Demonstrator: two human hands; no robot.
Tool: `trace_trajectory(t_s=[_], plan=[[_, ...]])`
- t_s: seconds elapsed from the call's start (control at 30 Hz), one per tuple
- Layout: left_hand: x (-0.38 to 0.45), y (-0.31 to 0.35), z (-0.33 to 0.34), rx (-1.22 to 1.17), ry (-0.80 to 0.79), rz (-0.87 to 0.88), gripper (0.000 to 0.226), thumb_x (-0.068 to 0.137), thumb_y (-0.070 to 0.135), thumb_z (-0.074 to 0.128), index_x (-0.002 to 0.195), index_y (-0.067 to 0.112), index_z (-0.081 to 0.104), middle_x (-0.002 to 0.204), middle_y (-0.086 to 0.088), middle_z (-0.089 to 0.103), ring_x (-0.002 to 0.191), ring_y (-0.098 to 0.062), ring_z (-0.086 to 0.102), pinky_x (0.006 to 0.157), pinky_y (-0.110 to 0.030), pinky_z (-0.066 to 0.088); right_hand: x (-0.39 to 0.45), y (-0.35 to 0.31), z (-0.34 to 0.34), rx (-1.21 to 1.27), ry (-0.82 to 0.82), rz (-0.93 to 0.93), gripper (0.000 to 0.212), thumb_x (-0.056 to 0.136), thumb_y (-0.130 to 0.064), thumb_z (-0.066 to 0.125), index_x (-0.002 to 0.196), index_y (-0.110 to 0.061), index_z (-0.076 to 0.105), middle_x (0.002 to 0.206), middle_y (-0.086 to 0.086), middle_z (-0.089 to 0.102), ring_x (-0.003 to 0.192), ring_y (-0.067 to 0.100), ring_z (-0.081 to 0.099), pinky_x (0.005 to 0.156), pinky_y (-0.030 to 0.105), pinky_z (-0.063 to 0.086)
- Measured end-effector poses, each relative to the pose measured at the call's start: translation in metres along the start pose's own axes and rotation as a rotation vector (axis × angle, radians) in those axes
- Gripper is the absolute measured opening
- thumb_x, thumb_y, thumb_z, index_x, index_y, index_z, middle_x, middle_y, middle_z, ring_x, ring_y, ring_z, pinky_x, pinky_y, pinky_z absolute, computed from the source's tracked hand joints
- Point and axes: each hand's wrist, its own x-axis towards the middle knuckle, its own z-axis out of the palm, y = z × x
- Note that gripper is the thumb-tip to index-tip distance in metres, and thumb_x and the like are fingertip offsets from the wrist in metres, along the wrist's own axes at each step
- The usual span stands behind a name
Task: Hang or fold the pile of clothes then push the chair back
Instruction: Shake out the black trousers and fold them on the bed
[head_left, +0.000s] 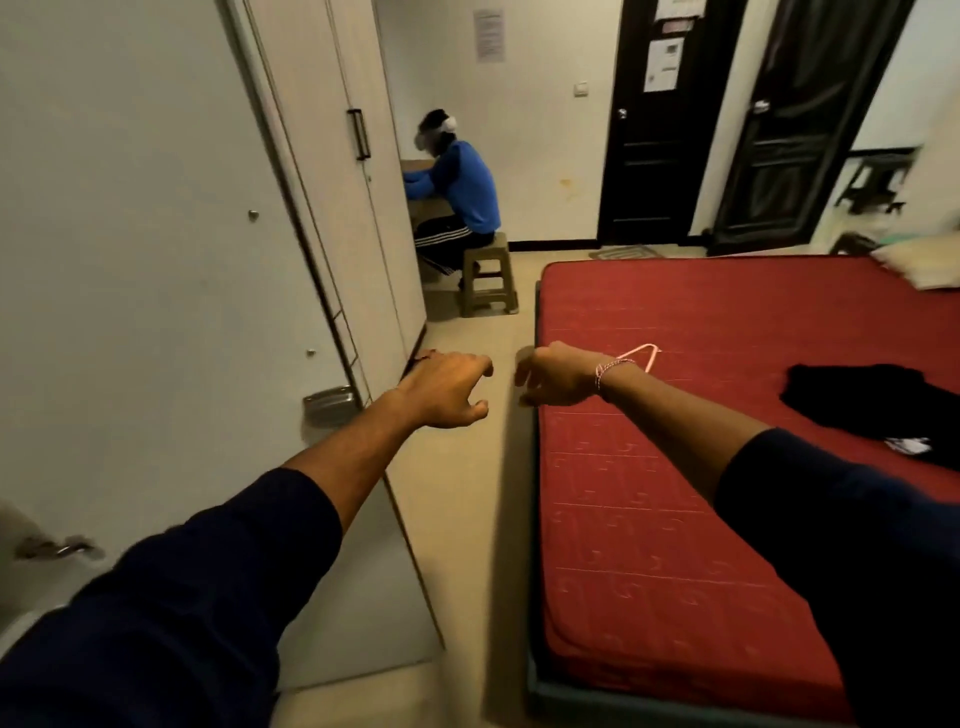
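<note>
Both arms stretched out over the floor beside the bed (649, 519). Left hand (447, 387) loosely spread, gripping nothing, off the bed's near-left edge. Right hand (558, 374) likewise relaxed and empty, over that same edge. Pink hanger (647, 353) lying on the bed just behind the right wrist. Black clothes (872, 405) heaped on the bed's right side, well apart from both hands.

A bare floor aisle (467, 493) runs ahead — wardrobe (156, 260) left, red mattress (675, 493) right, occupied stool (488, 275) beyond.
</note>
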Motion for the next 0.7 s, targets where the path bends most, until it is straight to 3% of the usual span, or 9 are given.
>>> trace_trajectory(t_s=[0.27,0.5,0.7], plan=[[0.150,0.133,0.075,-0.093,-0.141,-0.005,0.077,0.088,0.048,0.067,0.148,0.011,0.035,0.144,-0.015,0.048,0.127,-0.034,0.050,0.104,-0.046,0.045,-0.042,0.182,0.040,-0.009,0.042,0.230,0.059,0.094,-0.039,0.067,0.143,-0.013,0.048,0.135,0.014,0.059,0.124,0.032,0.055,0.100,0.041,0.048],[0.249,0.232,0.120,-0.139,-0.184,0.083,0.075,0.087,0.046,0.068,0.144,0.009,0.037,0.144,-0.015,0.046,0.126,-0.038,0.049,0.101,-0.053,0.045,-0.091,0.311,0.062,0.029,0.087,0.423,0.063,0.093,-0.041,0.067,0.147,-0.019,0.042,0.143,0.010,0.051,0.130,0.032,0.050,0.103,0.047,0.047],[0.315,0.299,0.148,-0.168,-0.221,0.193,0.081,0.087,0.046,0.069,0.148,0.008,0.032,0.147,-0.015,0.043,0.130,-0.037,0.047,0.102,-0.052,0.045,-0.117,0.393,0.077,0.081,0.096,0.567,0.063,0.092,-0.042,0.067,0.146,-0.020,0.042,0.139,0.010,0.053,0.126,0.032,0.053,0.102,0.048,0.047]])
